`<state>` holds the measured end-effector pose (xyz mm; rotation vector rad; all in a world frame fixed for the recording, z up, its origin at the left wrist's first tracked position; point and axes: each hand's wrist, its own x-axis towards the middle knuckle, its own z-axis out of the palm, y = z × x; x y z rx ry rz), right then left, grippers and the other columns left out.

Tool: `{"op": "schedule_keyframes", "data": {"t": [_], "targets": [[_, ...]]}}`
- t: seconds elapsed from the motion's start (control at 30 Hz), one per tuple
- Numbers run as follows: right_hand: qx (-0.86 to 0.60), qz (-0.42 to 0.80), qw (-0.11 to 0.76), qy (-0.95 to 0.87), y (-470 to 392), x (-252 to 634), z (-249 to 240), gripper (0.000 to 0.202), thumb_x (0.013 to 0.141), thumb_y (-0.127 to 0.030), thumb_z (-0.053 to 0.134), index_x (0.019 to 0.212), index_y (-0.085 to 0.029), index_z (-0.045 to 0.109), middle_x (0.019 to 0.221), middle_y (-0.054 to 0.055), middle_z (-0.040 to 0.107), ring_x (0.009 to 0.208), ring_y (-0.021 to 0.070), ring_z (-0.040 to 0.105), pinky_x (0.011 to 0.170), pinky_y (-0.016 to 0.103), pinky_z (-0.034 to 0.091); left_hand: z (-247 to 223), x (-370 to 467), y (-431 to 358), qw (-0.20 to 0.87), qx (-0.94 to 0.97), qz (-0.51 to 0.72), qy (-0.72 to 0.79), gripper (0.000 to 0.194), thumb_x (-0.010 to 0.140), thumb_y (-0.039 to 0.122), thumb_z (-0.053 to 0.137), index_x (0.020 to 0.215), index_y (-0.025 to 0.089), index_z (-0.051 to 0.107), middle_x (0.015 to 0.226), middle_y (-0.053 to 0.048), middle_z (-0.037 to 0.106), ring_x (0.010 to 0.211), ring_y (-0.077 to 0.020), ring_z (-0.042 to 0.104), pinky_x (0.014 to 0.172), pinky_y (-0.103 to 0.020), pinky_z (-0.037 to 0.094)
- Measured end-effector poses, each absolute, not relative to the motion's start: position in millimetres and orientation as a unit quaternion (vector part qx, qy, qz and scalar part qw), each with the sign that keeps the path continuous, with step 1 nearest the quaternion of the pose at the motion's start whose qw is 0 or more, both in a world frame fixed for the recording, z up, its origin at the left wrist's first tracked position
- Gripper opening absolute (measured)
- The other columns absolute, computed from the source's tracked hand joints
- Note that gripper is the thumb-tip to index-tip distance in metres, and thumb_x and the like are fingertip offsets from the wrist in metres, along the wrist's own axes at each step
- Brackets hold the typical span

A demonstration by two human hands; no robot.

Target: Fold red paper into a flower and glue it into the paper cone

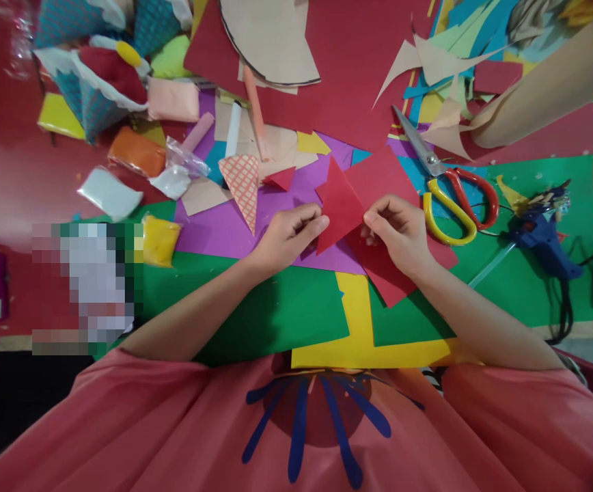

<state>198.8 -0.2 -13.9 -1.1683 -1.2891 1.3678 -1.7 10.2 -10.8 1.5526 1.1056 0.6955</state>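
Note:
Between my two hands is a small red piece of paper [338, 205] with pointed corners. My left hand [296, 232] pinches its left edge between thumb and fingers. On the opposite side, my right hand [399, 229] grips the right corner in the same way. Beneath them lies a larger red sheet [389, 181], partly hidden by my right hand. Scissors [437, 167] with one yellow and one red handle loop rest just beyond my right hand, blades slightly parted. A small paper cone [242, 184] with a red lattice pattern lies beyond my left hand.
Packets of coloured clay [137, 152] and blue patterned cones [89, 85] stand at the back left. A blue glue gun [545, 239] lies at the right on green sheet [568, 198]. A cardboard tube [547, 82] and paper scraps [445, 61] occupy the back right.

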Motion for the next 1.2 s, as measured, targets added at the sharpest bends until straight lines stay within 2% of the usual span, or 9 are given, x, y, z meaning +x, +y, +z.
{"op": "schedule_keyframes", "data": {"t": [0.17,0.27,0.33,0.4,0.47,0.53,0.8,1.0,1.2], "targets": [[-0.461,0.56,0.439,-0.531,-1.7,198.2,-13.7,0.04,0.078,-0.054,0.07,0.069,-0.019,0.054,0.055,-0.006,0.057,0.046,0.0044,0.05,0.045,0.019,0.04,-10.6,-2.6,10.7,0.578,0.626,0.282,0.44,0.034,0.085,0.037,0.05,0.056,0.018,0.045,0.049,0.003,0.048,0.046,-0.0064,0.044,0.046,-0.02,0.035],[-0.464,0.559,0.434,-0.532,-0.8,198.7,-14.2,0.038,0.079,-0.053,0.07,0.069,-0.02,0.054,0.055,-0.006,0.057,0.045,0.0044,0.05,0.045,0.019,0.04,-13.9,-2.3,10.6,0.538,0.638,0.303,0.46,0.031,0.084,0.035,0.051,0.059,0.019,0.044,0.052,0.004,0.045,0.05,-0.007,0.044,0.049,-0.021,0.036],[-0.468,0.559,0.439,-0.525,-0.1,199.1,-14.9,0.037,0.079,-0.051,0.07,0.069,-0.019,0.055,0.055,-0.006,0.058,0.045,0.0042,0.05,0.044,0.018,0.039,-17.6,-1.7,10.8,0.492,0.64,0.343,0.48,0.023,0.082,0.038,0.055,0.069,0.02,0.047,0.062,0.004,0.049,0.058,-0.008,0.049,0.055,-0.021,0.041],[-0.47,0.56,0.447,-0.515,0.7,199.3,-15.6,0.036,0.079,-0.05,0.071,0.069,-0.019,0.055,0.055,-0.006,0.058,0.043,0.004,0.05,0.043,0.018,0.038,-20.9,-1.3,11.1,0.465,0.634,0.398,0.472,0.021,0.082,0.041,0.058,0.083,0.022,0.051,0.08,0.001,0.059,0.071,-0.0096,0.057,0.064,-0.022,0.048],[-0.475,0.561,0.448,-0.509,1.2,199.3,-15.9,0.036,0.079,-0.05,0.071,0.069,-0.02,0.055,0.054,-0.006,0.059,0.043,0.0041,0.05,0.042,0.018,0.038,-22.5,-1.5,11.2,0.448,0.646,0.411,0.462,0.02,0.083,0.041,0.058,0.087,0.022,0.054,0.088,-0.002,0.063,0.079,-0.0111,0.061,0.071,-0.024,0.05],[-0.482,0.56,0.443,-0.508,1.4,199.2,-15.8,0.037,0.078,-0.051,0.071,0.069,-0.02,0.054,0.054,-0.006,0.059,0.043,0.0043,0.05,0.043,0.018,0.039,-22.5,-2.0,10.8,0.436,0.666,0.398,0.457,0.017,0.085,0.038,0.058,0.084,0.021,0.058,0.087,-0.003,0.065,0.082,-0.0122,0.062,0.074,-0.025,0.051],[-0.472,0.558,0.439,-0.522,0.5,198.3,-15.3,0.039,0.078,-0.054,0.071,0.069,-0.019,0.055,0.055,-0.006,0.059,0.044,0.0044,0.05,0.044,0.019,0.039,-22.4,-2.4,8.8,0.433,0.67,0.399,0.452,0.01,0.083,0.025,0.059,0.084,0.018,0.065,0.088,-0.003,0.065,0.08,-0.0096,0.062,0.07,-0.02,0.052],[-0.472,0.556,0.435,-0.528,0.6,198.6,-15.2,0.041,0.077,-0.056,0.07,0.069,-0.02,0.054,0.055,-0.006,0.058,0.045,0.0049,0.05,0.045,0.019,0.039,-21.4,-1.5,7.6,0.431,0.666,0.396,0.462,0.018,0.084,0.028,0.059,0.098,0.018,0.065,0.108,-0.006,0.062,0.084,-0.0087,0.063,0.068,-0.018,0.054],[-0.465,0.555,0.428,-0.54,0.3,198.4,-15.5,0.039,0.079,-0.054,0.069,0.07,-0.02,0.054,0.055,-0.005,0.058,0.046,0.0055,0.05,0.046,0.02,0.04,-20.7,-2.9,6.7,0.447,0.664,0.375,0.467,0.037,0.084,0.035,0.06,0.119,0.023,0.057,0.129,-0.009,0.054,0.064,-0.0019,0.057,0.057,-0.017,0.05]]}}
